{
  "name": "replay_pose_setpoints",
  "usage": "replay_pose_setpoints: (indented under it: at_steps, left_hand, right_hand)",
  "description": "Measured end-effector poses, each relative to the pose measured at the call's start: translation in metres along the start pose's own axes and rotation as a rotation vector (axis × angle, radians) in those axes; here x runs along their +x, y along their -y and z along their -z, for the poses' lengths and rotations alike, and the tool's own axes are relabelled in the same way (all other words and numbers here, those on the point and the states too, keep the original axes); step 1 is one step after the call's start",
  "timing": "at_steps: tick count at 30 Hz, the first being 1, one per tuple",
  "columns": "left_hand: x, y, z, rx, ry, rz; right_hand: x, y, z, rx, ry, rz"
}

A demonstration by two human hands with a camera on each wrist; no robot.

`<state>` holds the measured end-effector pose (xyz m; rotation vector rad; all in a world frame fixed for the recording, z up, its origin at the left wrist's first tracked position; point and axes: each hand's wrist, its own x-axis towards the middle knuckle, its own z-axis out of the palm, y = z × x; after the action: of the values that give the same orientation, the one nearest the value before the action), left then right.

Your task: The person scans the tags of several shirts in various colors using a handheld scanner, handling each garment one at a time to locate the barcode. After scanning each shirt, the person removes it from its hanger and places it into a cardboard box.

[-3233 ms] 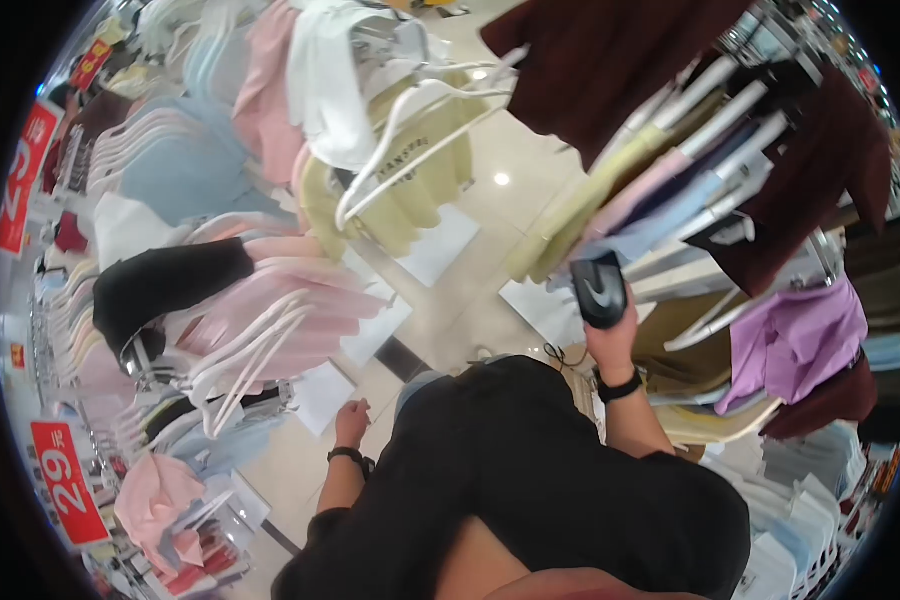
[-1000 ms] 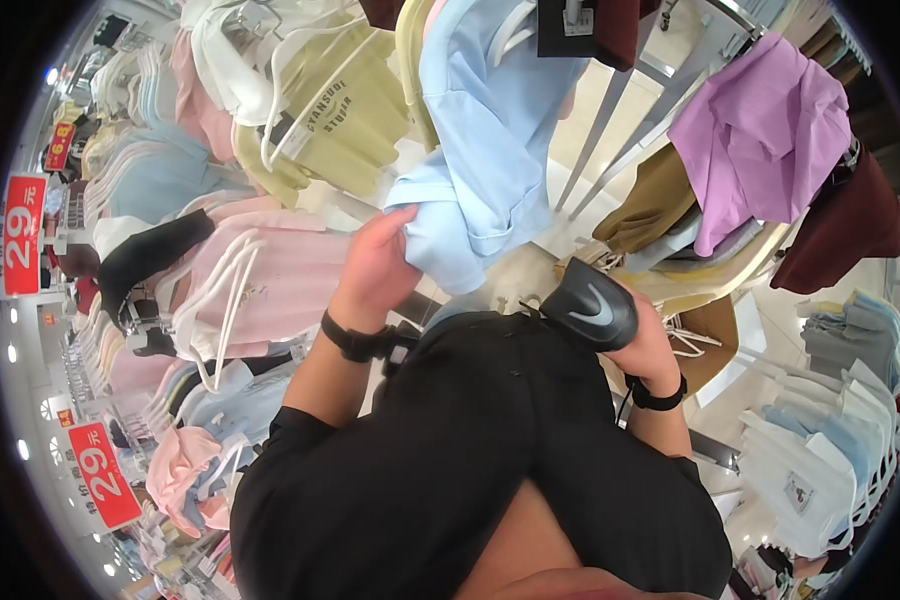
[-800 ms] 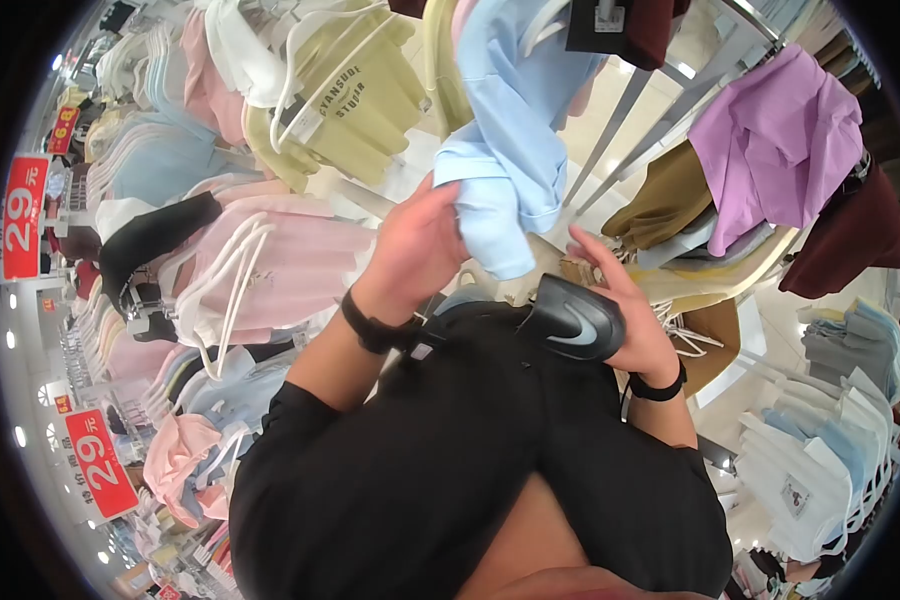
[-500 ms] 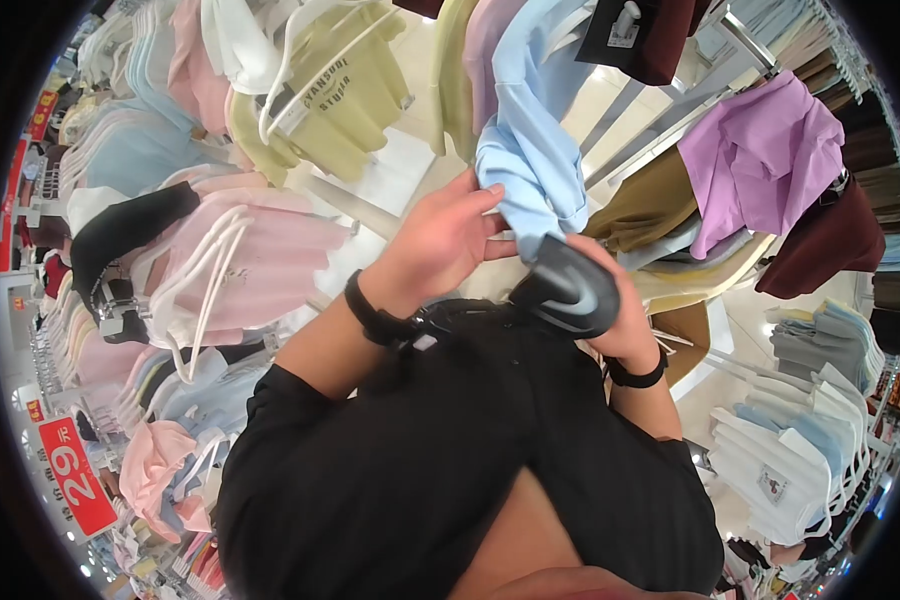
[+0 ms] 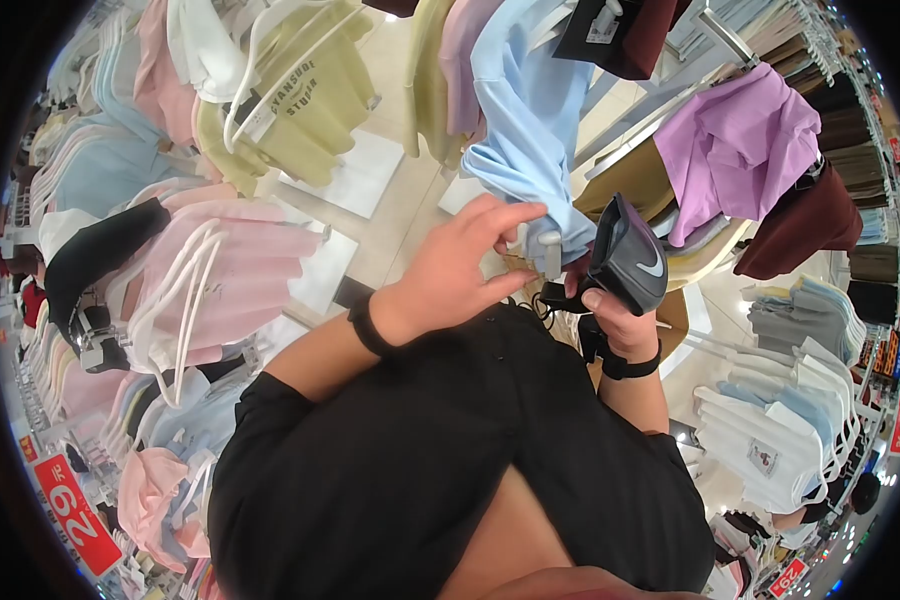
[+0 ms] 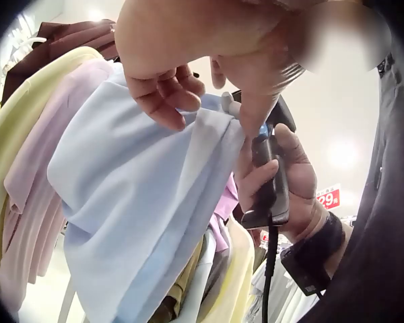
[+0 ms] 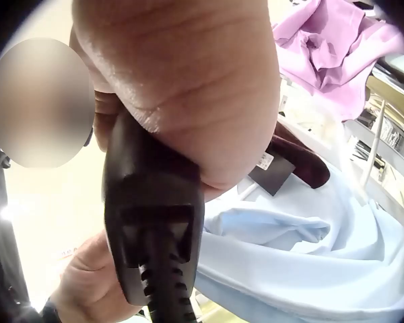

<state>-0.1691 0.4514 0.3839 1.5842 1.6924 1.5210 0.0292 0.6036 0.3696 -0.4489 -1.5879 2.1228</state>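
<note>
left hand point(image 5: 460, 265) sits centre frame in the head view, just above the black-clad torso. thumb and fingers pinch the lower hem of the light blue shirt point(image 5: 525, 120), grip narrow. a small pale tag point(image 5: 550, 250) sticks down out of the pinch, right of the fingertips. left wrist view: same hand point(image 6: 188, 60) at top centre, fingers curled onto the fabric edge, and the shirt point(image 6: 135, 202) fills the left and lower middle of the frame.

right hand point(image 5: 610, 315) is right of centre, just beside the left hand. fingers wrap the handle of a black scanner point(image 5: 630, 255), firm full grip. the scanner head tilts up and left, its face close to the tag. can't tell if they touch. a cable drops from the handle base. right wrist view: the hand point(image 7: 182, 87) fills the upper middle and the scanner handle point(image 7: 155, 222) runs down centre-left. the blue shirt point(image 7: 303, 249) sits lower right.

the shirt hangs from a rack at top centre, between a pale yellow garment on its left and a maroon garment point(image 5: 620, 40) on its right.

around it:
- purple shirt point(image 5: 740, 140), upper right
- yellow printed shirt point(image 5: 280, 100), upper left
- pink shirts on white hangers point(image 5: 240, 270), left
- white shirts point(image 5: 760, 440), lower right
- red price sign point(image 5: 75, 510), lower left
</note>
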Motion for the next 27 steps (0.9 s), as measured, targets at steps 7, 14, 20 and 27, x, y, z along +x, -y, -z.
replay_pose_setpoints:
  at_steps: [7, 14, 20, 27]
  left_hand:
    - [0.006, 0.003, -0.001, 0.005, -0.034, -0.067]
    - [0.013, 0.009, 0.003, -0.126, -0.089, -0.004]
    - [0.007, 0.022, 0.004, -0.187, -0.247, 0.065]
    - [-0.027, 0.062, 0.015, -0.12, -0.133, 0.308]
  right_hand:
    - [-0.005, 0.002, -0.006, 0.012, -0.021, -0.009]
    - [-0.007, 0.002, -0.007, -0.12, 0.011, -0.018]
    - [-0.007, -0.007, -0.001, -0.17, -0.013, 0.04]
    - [-0.006, -0.001, -0.004, 0.148, -0.1, 0.108]
